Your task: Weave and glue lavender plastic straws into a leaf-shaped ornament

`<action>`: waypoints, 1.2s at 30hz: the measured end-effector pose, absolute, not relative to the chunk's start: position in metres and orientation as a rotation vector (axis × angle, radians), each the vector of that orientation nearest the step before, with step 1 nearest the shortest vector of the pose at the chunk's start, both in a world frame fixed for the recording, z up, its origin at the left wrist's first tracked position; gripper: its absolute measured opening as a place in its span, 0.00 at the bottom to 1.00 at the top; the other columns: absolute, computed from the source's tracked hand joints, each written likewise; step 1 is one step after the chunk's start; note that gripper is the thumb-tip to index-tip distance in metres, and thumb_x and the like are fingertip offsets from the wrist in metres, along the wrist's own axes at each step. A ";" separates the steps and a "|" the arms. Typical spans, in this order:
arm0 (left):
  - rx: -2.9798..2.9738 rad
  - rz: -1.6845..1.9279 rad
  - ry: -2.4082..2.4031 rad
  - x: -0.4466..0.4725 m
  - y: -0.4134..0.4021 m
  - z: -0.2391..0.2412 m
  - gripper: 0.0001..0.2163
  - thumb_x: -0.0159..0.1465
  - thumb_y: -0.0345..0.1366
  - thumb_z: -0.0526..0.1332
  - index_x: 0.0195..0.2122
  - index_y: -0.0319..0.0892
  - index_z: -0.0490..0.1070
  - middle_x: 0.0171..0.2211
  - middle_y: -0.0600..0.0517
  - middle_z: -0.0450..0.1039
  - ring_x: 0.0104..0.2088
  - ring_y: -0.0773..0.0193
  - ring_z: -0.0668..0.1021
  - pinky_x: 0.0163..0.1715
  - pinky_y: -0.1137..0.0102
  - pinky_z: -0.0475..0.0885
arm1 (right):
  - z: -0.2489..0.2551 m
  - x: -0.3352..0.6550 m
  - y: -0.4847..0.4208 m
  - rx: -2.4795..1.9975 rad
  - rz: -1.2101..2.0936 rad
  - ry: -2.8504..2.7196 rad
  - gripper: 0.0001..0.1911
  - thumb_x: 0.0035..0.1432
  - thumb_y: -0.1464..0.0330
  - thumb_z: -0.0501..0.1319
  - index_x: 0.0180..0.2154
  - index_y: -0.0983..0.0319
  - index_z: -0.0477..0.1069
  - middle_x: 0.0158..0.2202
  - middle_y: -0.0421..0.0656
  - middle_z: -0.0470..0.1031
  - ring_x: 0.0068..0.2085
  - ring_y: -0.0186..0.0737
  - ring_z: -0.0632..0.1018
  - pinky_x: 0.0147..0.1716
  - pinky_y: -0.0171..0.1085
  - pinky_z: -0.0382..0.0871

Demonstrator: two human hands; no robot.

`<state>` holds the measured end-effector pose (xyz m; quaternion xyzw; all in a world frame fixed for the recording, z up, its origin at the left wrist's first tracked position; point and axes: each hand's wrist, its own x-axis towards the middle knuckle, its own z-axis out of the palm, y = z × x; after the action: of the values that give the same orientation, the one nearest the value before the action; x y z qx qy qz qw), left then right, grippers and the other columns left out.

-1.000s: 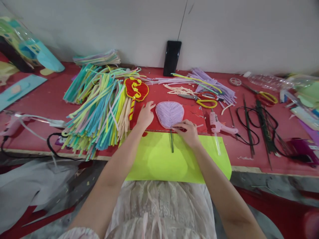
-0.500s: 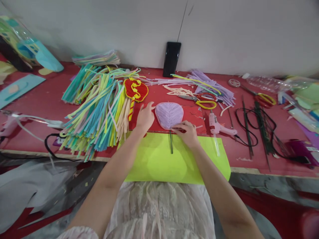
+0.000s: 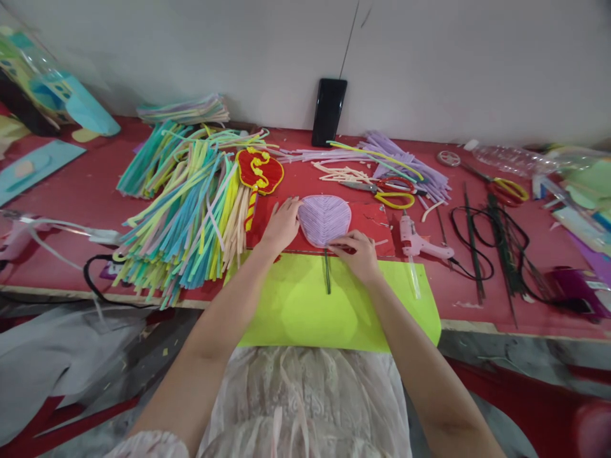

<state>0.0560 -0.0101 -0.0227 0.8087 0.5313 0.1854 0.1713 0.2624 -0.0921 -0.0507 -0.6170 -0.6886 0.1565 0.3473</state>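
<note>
A lilac fan shape made of pipe cleaners (image 3: 325,219) lies flat in front of me, its strands slanting to a centre seam. From its lower tip a dark green stem (image 3: 327,272) points towards me. My right hand (image 3: 356,251) is closed at that tip, thumb and fingertips pinching the base where the stem meets it. Against the fan's left edge rests my left hand (image 3: 282,224), its fingers stretched out. Beneath the fan is a red sheet (image 3: 372,222), and a yellow-green sheet (image 3: 286,312) covers the table's front edge.
To the left are a heap of coloured pipe cleaners (image 3: 186,216) and a red-and-yellow fan (image 3: 260,172). Scissors (image 3: 395,194), a pink glue gun (image 3: 420,245) and green wires (image 3: 501,242) lie right. A phone (image 3: 329,113) leans on the wall.
My left hand has moved slightly right, onto the fan's left edge, and its fingers have come closer together. The right hand keeps its pinch at the base.
</note>
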 end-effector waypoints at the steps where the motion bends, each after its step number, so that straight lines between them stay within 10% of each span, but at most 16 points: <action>1: 2.298 0.539 1.518 0.056 -0.010 -0.023 0.24 0.61 0.22 0.49 0.59 0.40 0.60 0.64 0.44 0.57 0.65 0.57 0.60 0.65 0.54 0.51 | -0.051 0.262 -0.092 -1.602 0.402 -1.783 0.11 0.56 0.55 0.62 0.33 0.52 0.79 0.34 0.41 0.75 0.39 0.42 0.75 0.45 0.46 0.58; 19: 2.194 0.573 1.362 0.045 -0.006 -0.017 0.31 0.56 0.26 0.60 0.61 0.45 0.58 0.64 0.45 0.57 0.65 0.56 0.60 0.65 0.53 0.51 | -0.054 0.264 -0.091 -1.593 0.413 -1.782 0.11 0.55 0.54 0.62 0.33 0.52 0.79 0.34 0.42 0.75 0.39 0.42 0.75 0.45 0.46 0.58; 36: 2.215 0.683 1.667 0.048 -0.005 -0.022 0.15 0.59 0.22 0.53 0.41 0.42 0.74 0.55 0.46 0.70 0.58 0.57 0.70 0.64 0.54 0.55 | -0.053 0.263 -0.091 -1.606 0.420 -1.787 0.11 0.55 0.54 0.62 0.33 0.52 0.79 0.33 0.41 0.75 0.39 0.42 0.75 0.46 0.46 0.58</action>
<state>0.0477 -0.0049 -0.0218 0.7679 0.5778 0.2369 0.1426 0.2632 -0.0913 -0.0527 -0.6183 -0.6878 0.1618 0.3441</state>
